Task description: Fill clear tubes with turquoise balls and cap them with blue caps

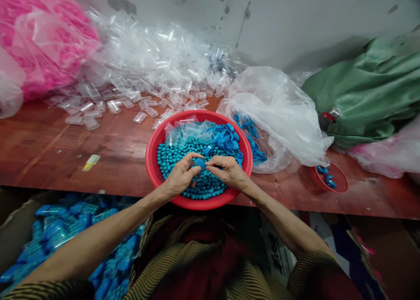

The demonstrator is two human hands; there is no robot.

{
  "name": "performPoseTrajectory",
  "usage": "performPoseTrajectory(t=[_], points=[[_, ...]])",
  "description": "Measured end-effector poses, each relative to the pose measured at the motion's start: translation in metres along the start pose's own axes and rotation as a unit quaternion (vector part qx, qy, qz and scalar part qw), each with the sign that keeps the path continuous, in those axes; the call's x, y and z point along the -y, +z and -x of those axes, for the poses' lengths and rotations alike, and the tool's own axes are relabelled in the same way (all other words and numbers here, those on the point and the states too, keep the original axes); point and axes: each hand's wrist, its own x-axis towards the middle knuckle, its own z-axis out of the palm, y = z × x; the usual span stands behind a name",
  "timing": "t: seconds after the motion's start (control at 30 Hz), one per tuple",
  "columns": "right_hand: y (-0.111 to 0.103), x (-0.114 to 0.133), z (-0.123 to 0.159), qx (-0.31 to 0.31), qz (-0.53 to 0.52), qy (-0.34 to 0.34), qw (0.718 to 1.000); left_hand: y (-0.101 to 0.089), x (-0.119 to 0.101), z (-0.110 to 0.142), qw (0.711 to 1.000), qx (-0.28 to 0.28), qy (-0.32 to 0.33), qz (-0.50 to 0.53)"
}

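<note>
Over a red plastic basin point(151, 177), my two hands meet at a small blue cap point(199, 163). My left hand point(182, 174) is closed around it, and whether a clear container sits below the cap is hidden by the fingers. The thumb and forefinger of my right hand point(230, 171) pinch the cap's right edge. Blue beads point(205, 187) fill the basin under both hands. Clear plastic containers point(187, 132) lie on the beads at the back, with a heap of blue caps point(227, 139) to their right.
Loose clear containers point(157, 63) are piled along the wall. A pink-filled bag point(49, 37) stands left, a white plastic bag point(275, 111) with blue pieces right, then a small red basket point(341, 184) and green cloth point(364, 90). Filled blue containers point(55, 230) lie in a box below the table edge.
</note>
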Motion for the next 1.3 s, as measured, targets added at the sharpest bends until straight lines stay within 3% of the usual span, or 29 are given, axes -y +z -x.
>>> performPoseTrajectory(t=[0.1,0.17,0.27,0.37,0.47,0.57,0.67,0.77,1.0,1.17,1.3], points=[[0.004,-0.002,-0.002,-0.009,-0.024,0.013,1.0,-0.001,-0.001,0.0,1.0,-0.022,0.008,-0.003],[0.003,-0.003,-0.003,-0.001,-0.105,0.05,0.993,-0.002,-0.003,0.0,1.0,-0.028,0.01,0.0],[-0.001,-0.006,-0.004,-0.004,-0.263,0.124,0.957,-0.005,-0.005,0.0,1.0,-0.019,0.01,0.008],[-0.004,-0.007,-0.006,-0.042,-0.334,0.169,0.926,-0.005,-0.003,-0.001,1.0,0.004,0.012,-0.018],[-0.003,-0.004,-0.008,-0.041,-0.261,0.156,0.952,-0.002,0.0,0.0,0.998,0.01,0.027,-0.049],[0.003,0.005,-0.005,-0.024,-0.058,0.077,0.995,0.002,0.001,0.002,0.997,-0.022,0.049,-0.063],[0.01,0.015,0.001,0.029,0.119,0.003,0.993,0.006,0.0,0.005,0.993,-0.055,0.07,-0.078],[0.018,0.021,0.006,0.06,0.206,-0.009,0.977,0.006,-0.002,0.006,0.992,-0.058,0.081,-0.071],[0.039,0.016,0.008,-0.004,0.288,0.002,0.958,0.012,-0.003,0.006,0.993,-0.087,0.071,-0.027],[0.042,0.015,0.007,0.011,0.302,0.029,0.953,0.019,0.0,0.004,0.991,-0.128,0.039,-0.025],[0.042,0.011,0.005,0.015,0.276,0.035,0.96,0.019,0.006,-0.001,0.986,-0.146,0.057,-0.058]])
